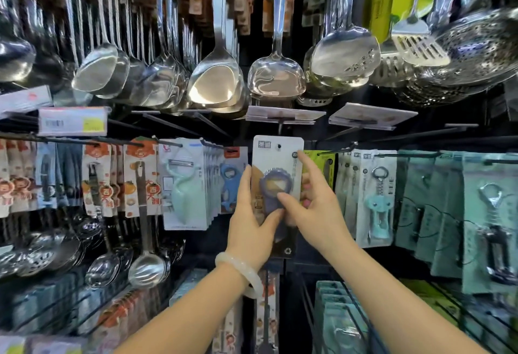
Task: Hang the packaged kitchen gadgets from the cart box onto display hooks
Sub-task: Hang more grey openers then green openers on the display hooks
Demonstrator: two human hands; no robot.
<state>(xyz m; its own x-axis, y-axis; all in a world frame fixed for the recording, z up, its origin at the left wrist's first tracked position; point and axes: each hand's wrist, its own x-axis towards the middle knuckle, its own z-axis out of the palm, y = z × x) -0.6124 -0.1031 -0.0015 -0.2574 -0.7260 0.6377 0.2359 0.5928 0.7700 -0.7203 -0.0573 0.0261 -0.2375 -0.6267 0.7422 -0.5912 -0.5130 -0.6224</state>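
A carded package with a purple bottle opener [276, 174] is held upright in front of the display wall, its hang hole near the top. My left hand [253, 224] grips the card's left edge and lower part, thumb on the opener's handle. My right hand [314, 205] holds the right edge, its index finger stretched up to the card's top right corner and its thumb on the opener. An empty black display hook [280, 125] juts out just above the card. The cart box is out of view.
Steel ladles and spatulas [215, 79] hang overhead. Packaged peelers [185, 185] and blue openers hang to the left, teal corkscrew packs [377, 199] and green cards to the right. Price tag holders [284, 115] sit on the hook ends. Lower hooks hold more packs.
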